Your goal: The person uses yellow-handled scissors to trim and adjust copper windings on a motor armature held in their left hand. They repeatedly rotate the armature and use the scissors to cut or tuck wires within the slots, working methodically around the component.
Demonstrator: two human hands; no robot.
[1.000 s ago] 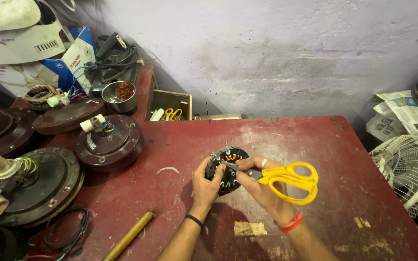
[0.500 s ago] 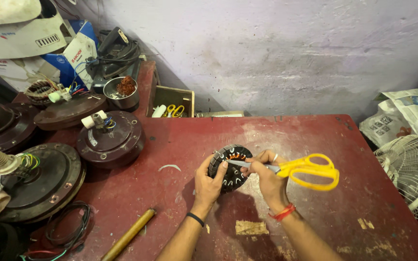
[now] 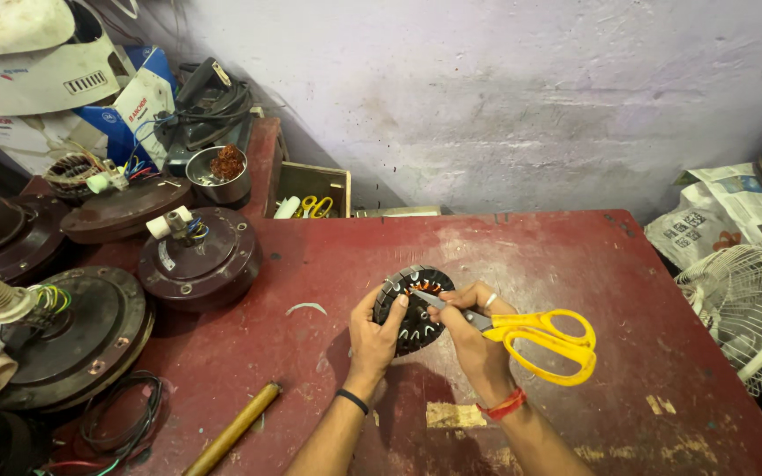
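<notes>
Near the middle of the red bench (image 3: 575, 256), the left hand (image 3: 374, 335) grips a round motor stator (image 3: 412, 308) while the right hand (image 3: 478, 339) clamps yellow-handled scissors (image 3: 540, 339), blades touching its copper windings.

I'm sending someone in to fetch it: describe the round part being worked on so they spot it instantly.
On the red worktable, near its middle, the left hand grips a small round black stator with copper windings, while the right hand pokes yellow-handled scissors into it. Unlike the brown domed fan motor housings at the table's left, it is small, ribbed and held.
</notes>
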